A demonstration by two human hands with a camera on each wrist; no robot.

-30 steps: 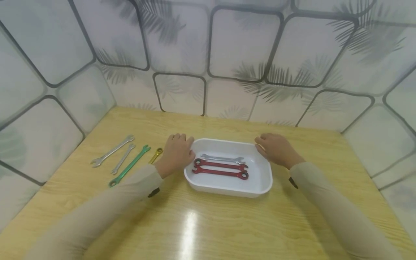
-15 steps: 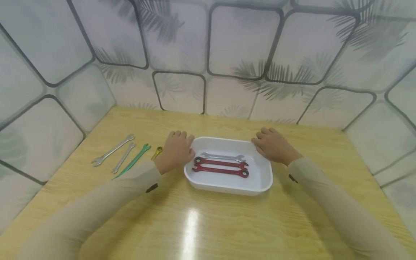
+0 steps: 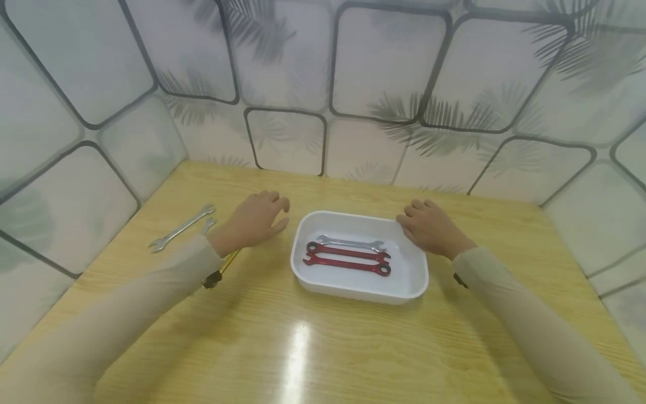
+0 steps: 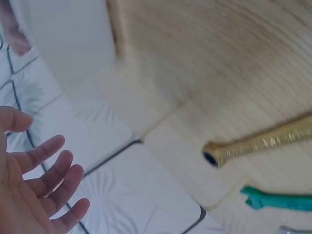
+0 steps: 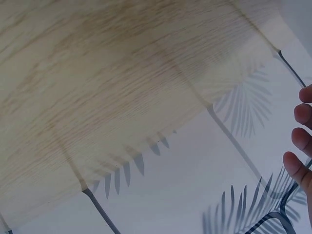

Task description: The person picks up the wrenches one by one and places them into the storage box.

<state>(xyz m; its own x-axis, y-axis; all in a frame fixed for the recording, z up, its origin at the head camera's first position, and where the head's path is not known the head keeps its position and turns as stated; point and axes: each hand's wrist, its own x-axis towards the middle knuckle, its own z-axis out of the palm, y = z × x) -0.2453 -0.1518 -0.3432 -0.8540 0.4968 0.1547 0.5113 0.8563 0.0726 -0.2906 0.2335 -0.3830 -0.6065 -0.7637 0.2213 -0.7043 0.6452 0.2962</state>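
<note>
A white tray (image 3: 411, 280) lies on the table with a silver open-end wrench (image 3: 349, 244) and two red combination wrenches (image 3: 348, 253) inside it. My left hand (image 3: 252, 221) is apart from the tray's left side, fingers spread and holding nothing, over the gold wrench (image 4: 268, 142) and the green wrench (image 4: 282, 201). The forearm hides the green wrench in the head view. At the tray's far right corner is my right hand (image 3: 431, 227), its fingertips right at the rim. Loosely bent fingers (image 5: 302, 141) with nothing between them show in the right wrist view.
A long silver wrench (image 3: 181, 228) lies left on the wooden table (image 3: 353, 348). Beside it a smaller silver wrench (image 3: 208, 225) is partly covered by the left sleeve. Patterned walls (image 3: 282, 140) close in the table's back and sides.
My left hand has let go of the tray's left rim and moved left, its fingers opening, over the loose wrenches. The right hand stays near the tray's far right corner.
</note>
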